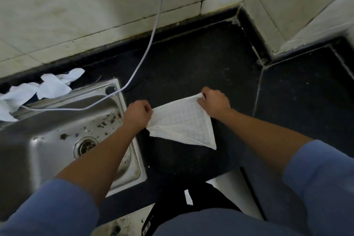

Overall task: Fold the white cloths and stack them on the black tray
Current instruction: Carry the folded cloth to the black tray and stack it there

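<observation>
A white checked cloth [183, 123] hangs stretched between my two hands above the black countertop [201, 67]. My left hand [138, 114] pinches its left corner, just right of the sink. My right hand [215, 102] grips its far right corner. The cloth lies doubled, with one point drooping toward me at the lower right. More white cloths [40, 88] lie crumpled in a heap behind the sink at the far left. No black tray shows in this view.
A steel sink [63, 132] with dark debris and a drain sits at the left. A pale cable [151, 40] runs down the tiled wall and across the sink rim. Tiled walls close the counter at the back and right corner.
</observation>
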